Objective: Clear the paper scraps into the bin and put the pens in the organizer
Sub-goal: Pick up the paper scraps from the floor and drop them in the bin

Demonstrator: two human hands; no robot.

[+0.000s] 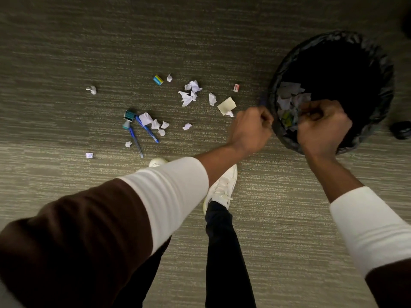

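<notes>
A round bin with a black liner (387, 70) stands on the carpet at the right, with paper scraps (289, 96) lying inside. My right hand (322, 125) hovers over its opening, fingers curled in; nothing shows between them. My left hand (251, 127) is a closed fist right at the bin's near-left rim, its contents hidden. Several crumpled white scraps (189, 94) lie scattered on the carpet to the left. Two blue pens (146, 128) (135, 141) lie among them. No organizer is in view.
A yellow sticky note (226, 105), a yellow-and-blue box (158, 80), a small red item (236, 87) and a teal clip (129, 115) lie on the carpet. My white shoe (222, 187) stands just below the hands. A dark object (401, 130) sits right of the bin.
</notes>
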